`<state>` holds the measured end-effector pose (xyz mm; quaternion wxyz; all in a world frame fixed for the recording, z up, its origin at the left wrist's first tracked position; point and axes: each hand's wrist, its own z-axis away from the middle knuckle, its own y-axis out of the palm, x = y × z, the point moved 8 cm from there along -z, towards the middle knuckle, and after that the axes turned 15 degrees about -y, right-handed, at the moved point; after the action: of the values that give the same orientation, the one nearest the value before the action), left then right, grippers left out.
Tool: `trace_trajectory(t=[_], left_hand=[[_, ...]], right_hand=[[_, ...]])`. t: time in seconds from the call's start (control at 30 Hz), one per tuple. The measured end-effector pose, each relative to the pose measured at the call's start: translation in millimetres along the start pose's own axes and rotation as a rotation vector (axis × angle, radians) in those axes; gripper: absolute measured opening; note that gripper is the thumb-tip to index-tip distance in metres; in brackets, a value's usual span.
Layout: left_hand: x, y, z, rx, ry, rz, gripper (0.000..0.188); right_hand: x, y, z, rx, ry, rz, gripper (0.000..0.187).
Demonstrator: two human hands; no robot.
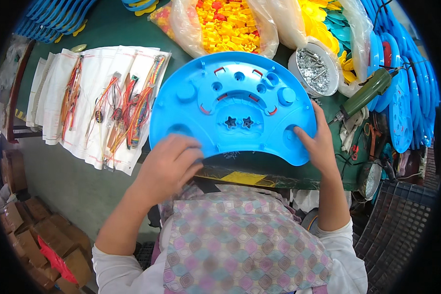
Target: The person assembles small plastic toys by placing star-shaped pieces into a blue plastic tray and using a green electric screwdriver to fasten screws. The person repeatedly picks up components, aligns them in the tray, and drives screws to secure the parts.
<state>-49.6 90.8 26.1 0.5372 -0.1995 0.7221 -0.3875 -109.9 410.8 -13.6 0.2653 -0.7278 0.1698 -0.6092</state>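
A curved blue plastic panel (240, 139) lies at the front of the green table, hollow side up. Small red pieces sit in its slots, and two star-shaped holes show near its middle. My right hand (319, 144) grips the panel's right end, thumb on the inner face and fingers round the outer edge. Over the lower left end is my left hand (169, 164), slightly blurred, its fingers curled together. Whatever those fingers hold, if anything, is hidden; I cannot tell whether they touch the panel.
Wire bundles (132, 110) lie on white sheets (49, 108) at left. Behind the panel stand a bag of yellow and red pieces (230, 29) and a bowl of screws (313, 68). A green electric screwdriver (367, 93) and stacked blue panels (404, 98) are at right.
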Motion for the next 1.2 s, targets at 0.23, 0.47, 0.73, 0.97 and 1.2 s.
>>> trace_trajectory(t=[0.23,0.47,0.73,0.97,1.2], left_hand=[[-15,7,-4,0.038,0.178,-0.288,0.004],[-12,18,1,0.045,0.212,-0.348,0.006],[-19,-24,11,-0.127,0.093,-0.088,0.019],[-10,-53,39,-0.259,0.021,0.033,0.027],[-14,-52,48,-0.263,-0.047,0.041,0.029]], right_hand=[[0,-4,-6,-0.015,-0.010,0.096,0.075],[45,-26,-10,-0.249,-0.217,0.375,0.069],[128,47,33,0.081,-0.980,0.181,0.041],[142,102,61,0.405,-1.118,0.119,0.034],[138,67,24,0.217,-0.947,0.160,0.024]])
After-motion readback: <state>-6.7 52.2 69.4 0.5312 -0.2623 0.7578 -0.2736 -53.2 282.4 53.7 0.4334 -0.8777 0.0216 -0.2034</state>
